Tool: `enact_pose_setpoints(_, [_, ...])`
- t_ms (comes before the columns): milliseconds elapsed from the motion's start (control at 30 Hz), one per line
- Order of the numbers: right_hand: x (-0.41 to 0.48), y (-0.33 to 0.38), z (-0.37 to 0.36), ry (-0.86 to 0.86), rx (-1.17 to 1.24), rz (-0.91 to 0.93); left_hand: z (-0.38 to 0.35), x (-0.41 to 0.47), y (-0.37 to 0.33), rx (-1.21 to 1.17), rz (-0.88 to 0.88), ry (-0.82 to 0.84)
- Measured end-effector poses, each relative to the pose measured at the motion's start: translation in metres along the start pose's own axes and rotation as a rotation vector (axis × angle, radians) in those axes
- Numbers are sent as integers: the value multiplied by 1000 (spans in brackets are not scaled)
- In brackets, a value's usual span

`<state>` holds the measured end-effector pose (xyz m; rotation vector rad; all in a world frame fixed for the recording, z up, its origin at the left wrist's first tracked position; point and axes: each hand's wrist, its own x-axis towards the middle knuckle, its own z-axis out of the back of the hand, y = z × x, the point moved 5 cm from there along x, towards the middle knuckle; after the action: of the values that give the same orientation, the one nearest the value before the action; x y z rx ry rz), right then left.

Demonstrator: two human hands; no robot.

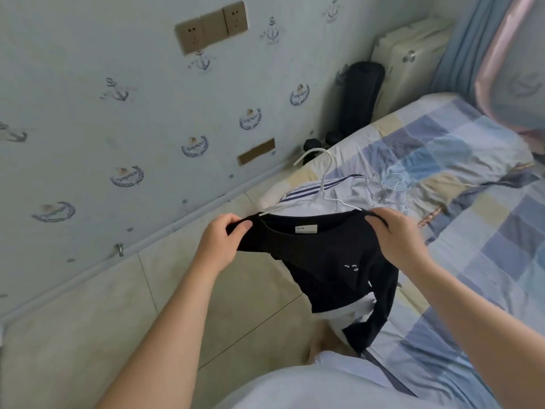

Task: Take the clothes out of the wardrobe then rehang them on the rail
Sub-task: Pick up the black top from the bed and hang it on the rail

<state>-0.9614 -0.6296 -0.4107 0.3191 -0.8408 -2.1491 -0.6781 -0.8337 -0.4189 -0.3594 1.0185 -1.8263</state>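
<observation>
You cannot tell whether the white hanger point(323, 184) sits inside your black top point(318, 261) or behind it, since its arm ends vanish at the collar. The collar label point(306, 229) and the small chest mark point(351, 267) are too small to read. The fingers point(380, 215) of your right hand point(398, 237) curl round the shoulder, tips out of sight. The top covers part of the striped garment point(318, 190). The bed point(472, 202) and a pink-rimmed thing point(501, 69) run off the right edge.

left grip point(220, 246), right grip point(396, 239) pinching
</observation>
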Motion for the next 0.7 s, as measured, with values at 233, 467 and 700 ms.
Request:
enact_pose_setpoints(233, [-103,74,-38,-43,-8,40,76,-99,63,-44,-40,-149])
enact_pose_setpoints(467, [-188,125,-47,13,-26,75,122,-203,107,-60,-10,-264])
enact_pose_setpoints(700, [-271,139,-47,87,-22,192,135,-324,130,-59,21,-408])
